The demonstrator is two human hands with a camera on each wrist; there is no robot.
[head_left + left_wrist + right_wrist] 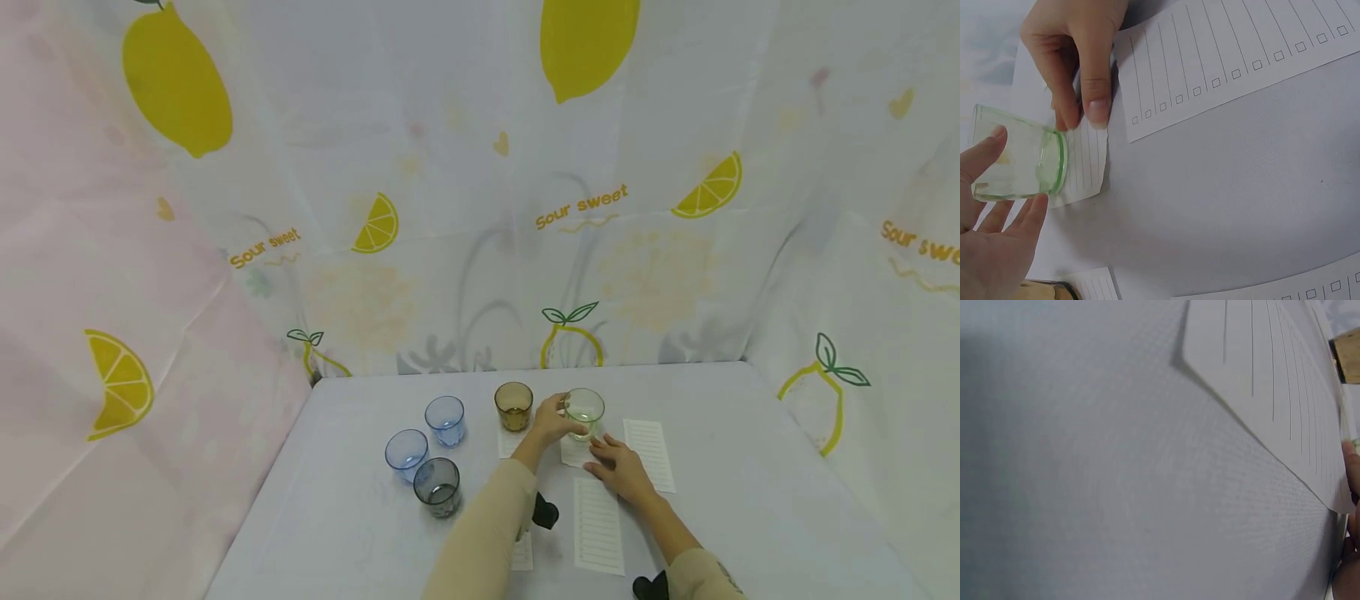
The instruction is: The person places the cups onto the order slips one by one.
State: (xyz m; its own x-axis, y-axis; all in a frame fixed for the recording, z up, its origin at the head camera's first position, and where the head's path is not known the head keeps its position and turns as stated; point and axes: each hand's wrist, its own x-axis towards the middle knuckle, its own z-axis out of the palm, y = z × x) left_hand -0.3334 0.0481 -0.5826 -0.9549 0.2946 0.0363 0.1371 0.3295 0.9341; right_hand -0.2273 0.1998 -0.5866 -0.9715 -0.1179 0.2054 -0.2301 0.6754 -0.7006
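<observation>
My left hand (pixel 551 422) holds a pale green glass (pixel 584 407) from its left side. In the left wrist view, the thumb and fingers of that hand (pixel 994 250) lie around the wall of the glass (pixel 1019 156). A small lined paper slip (pixel 1089 162) lies by the base of the glass. My right hand (pixel 624 473) touches this slip with thumb and finger, close to the glass, as the left wrist view shows. At the right edge of the right wrist view, only part of the right hand (pixel 1352 487) appears.
Left of my hands stand an amber glass (pixel 513 407) on a paper slip, two blue glasses (pixel 446 421) and a grey glass (pixel 437 487). Long lined sheets (pixel 598 525) with checkboxes lie on the white table (pixel 322 517). A lemon-print cloth (pixel 450 292) hangs behind.
</observation>
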